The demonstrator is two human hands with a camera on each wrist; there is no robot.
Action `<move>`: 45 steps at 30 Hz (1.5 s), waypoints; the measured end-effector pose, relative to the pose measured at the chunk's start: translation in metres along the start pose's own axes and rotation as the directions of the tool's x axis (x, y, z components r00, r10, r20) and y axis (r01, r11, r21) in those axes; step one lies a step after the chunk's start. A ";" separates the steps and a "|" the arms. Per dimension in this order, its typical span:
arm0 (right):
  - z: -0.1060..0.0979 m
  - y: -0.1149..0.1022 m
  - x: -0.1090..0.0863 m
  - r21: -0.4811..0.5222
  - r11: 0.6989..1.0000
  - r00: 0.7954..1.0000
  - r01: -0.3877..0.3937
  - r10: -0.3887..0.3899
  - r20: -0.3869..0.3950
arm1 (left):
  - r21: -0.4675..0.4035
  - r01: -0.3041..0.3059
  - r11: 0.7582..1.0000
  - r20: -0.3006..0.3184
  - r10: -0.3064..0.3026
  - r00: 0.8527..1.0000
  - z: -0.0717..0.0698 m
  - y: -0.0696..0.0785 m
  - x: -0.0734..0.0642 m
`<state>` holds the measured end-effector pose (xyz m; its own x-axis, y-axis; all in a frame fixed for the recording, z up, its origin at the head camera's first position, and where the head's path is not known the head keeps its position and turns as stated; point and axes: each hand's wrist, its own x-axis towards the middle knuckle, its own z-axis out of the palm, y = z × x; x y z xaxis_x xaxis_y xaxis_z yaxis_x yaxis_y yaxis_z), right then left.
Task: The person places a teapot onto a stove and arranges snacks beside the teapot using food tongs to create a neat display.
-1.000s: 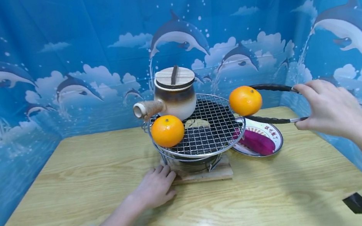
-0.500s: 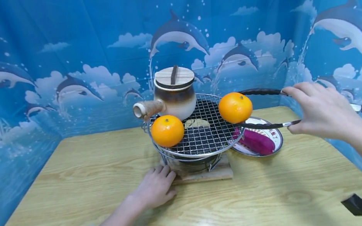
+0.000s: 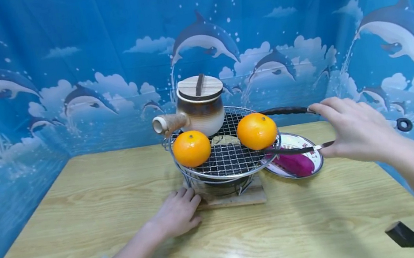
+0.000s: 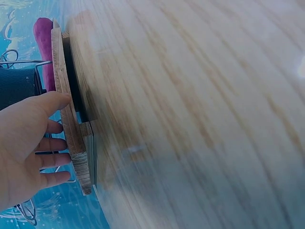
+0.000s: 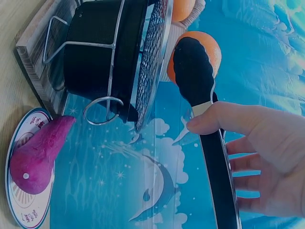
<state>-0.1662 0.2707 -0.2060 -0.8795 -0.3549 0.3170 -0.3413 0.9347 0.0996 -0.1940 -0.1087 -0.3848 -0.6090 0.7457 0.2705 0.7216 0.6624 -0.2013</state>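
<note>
My right hand [image 3: 359, 128] grips black-tipped tongs [image 3: 292, 151], their two arms around an orange [image 3: 257, 131]. That orange is over the right part of a round wire grill mesh [image 3: 232, 163]. Another orange [image 3: 191, 148] sits at the front left of the mesh, below the handle of a lidded clay pot [image 3: 205, 118]. My left hand [image 3: 177, 213] rests at the left front corner of the wooden board [image 3: 241, 199] under the stove. In the left wrist view its thumb and fingertips [image 4: 59, 176] touch the board's edge, fingers fairly straight.
Right of the stove, a patterned plate [image 3: 319, 159] bears a long purple root-like vegetable [image 3: 296, 163]. A pale piece [image 3: 225, 141] shows at the middle of the mesh. The black stove body [image 5: 95, 52] stands in a wire frame. A dolphin-print curtain [image 3: 99, 51] surrounds the wood-grain table [image 3: 82, 210].
My right hand has moved left with the tongs, bringing the orange from beyond the grill's right rim to over the mesh. The left hand has stayed in place.
</note>
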 end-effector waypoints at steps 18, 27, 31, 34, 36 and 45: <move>-0.002 -0.014 0.006 0.031 0.995 0.995 0.099 -0.100 0.014 | 0.026 -0.014 1.000 -0.023 0.015 1.000 0.002 -0.002 0.000; -0.002 -0.020 0.008 0.043 0.992 0.992 0.120 -0.122 0.035 | 0.020 -0.014 1.000 -0.019 0.015 1.000 0.001 -0.001 0.000; -0.002 -0.023 0.010 0.045 0.989 0.990 0.140 -0.141 0.031 | 0.019 -0.014 1.000 -0.022 0.015 1.000 0.001 -0.002 0.000; -0.003 -0.024 0.012 0.051 0.986 0.987 0.156 -0.158 0.040 | 0.016 -0.014 1.000 -0.027 0.014 1.000 0.001 -0.002 0.000; -0.004 -0.026 0.013 0.056 0.985 0.985 0.161 -0.164 0.054 | 0.014 -0.014 1.000 -0.030 0.015 0.999 0.001 -0.002 0.000; -0.009 -0.029 0.016 0.056 0.980 0.975 0.191 -0.196 0.103 | 0.025 -0.017 1.000 -0.044 0.018 0.999 0.002 -0.002 -0.001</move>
<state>-0.1677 0.2380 -0.1955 -0.8251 -0.5314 0.1921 -0.5211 0.8470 0.1050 -0.1955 -0.1101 -0.3864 -0.5805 0.7538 0.3079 0.7236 0.6509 -0.2294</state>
